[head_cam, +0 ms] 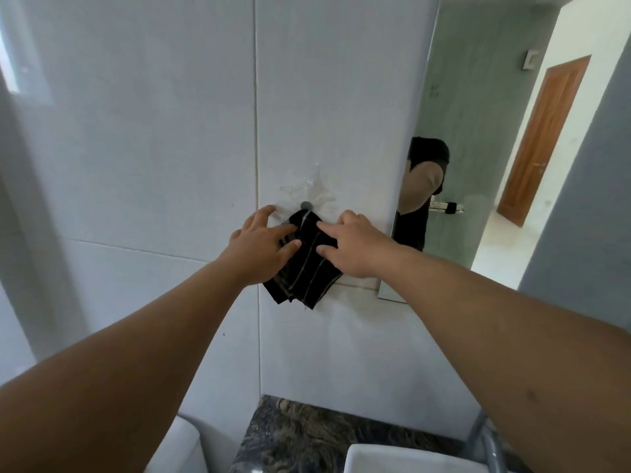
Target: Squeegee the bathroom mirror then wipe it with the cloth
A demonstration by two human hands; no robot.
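Note:
A black cloth with pale stripes hangs from a small grey hook on the white tiled wall. My left hand lies on the cloth's left side with its fingers spread. My right hand rests on the cloth's right side, index finger stretched across the fabric. Whether either hand grips the cloth I cannot tell; both touch it. The mirror fills the wall to the right and reflects a person's arm, a glass door and a wooden door. No squeegee is in view.
Dried glue or sealant smears the tile above the hook. Below are a dark stone countertop, a white basin, a grey tap and a white toilet tank at the lower left.

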